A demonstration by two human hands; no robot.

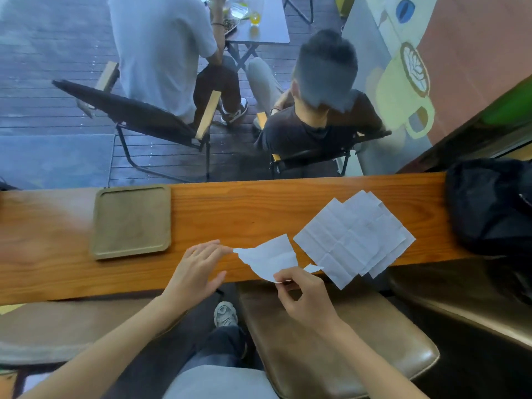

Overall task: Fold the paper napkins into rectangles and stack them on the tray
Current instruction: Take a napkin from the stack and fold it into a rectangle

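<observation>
Nearest to the camera, the person's legs in dark trousers and one grey shoe [226, 313] show under the counter, with a brown padded stool [339, 349] just to the right of them. Both bare forearms reach forward over the near edge of the wooden counter [259, 205].

The right hand [305, 298] is closed in a pinch on the near corner of a single white napkin [269, 256]. The left hand [198, 269] is open, its fingers spread, and its fingertips touch the left tip of the same napkin. The napkin is lifted and curved, partly folded, and its long axis runs from left to right, with the pointed end toward the left hand. It hangs over the near edge of the counter, between the two hands.

Just to the right, a pile of unfolded napkins [354, 237] lies flat on the counter, fanned out and turned like a diamond; its near corner goes past the counter's edge. Nothing lies between the held napkin and the tray.

To the left, well apart from the pile, a square tan tray [132, 223] sits by the far edge of the counter, and it holds nothing. A black bag [489, 205] rests at the right end.

Beyond the counter, two people sit on dark folding chairs [138, 116] on a wooden deck.
</observation>
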